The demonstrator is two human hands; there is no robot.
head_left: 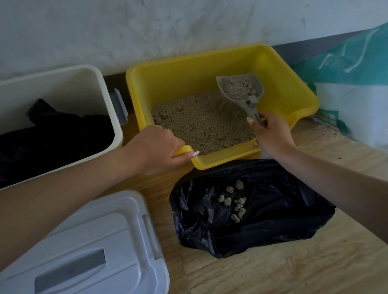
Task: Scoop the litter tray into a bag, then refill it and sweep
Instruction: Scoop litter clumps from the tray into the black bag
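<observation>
A yellow litter tray (204, 59) stands against the wall, tilted up at its near left corner, with tan litter (200, 122) heaped in its lower half. My left hand (158, 147) grips the tray's near left rim. My right hand (271, 133) holds the handle of a grey scoop (242, 88), whose bowl is full of litter and raised above the tray's right side. In front of the tray lies an open black bag (265, 222) on the wooden floor, with several pale clumps (234, 202) on it.
A white bin (103, 84) with dark plastic inside stands left of the tray. Its white lid (81, 262) lies on the floor at the near left. A white and teal sack (365, 80) leans at the right. Wooden floor (293, 274) shows in front.
</observation>
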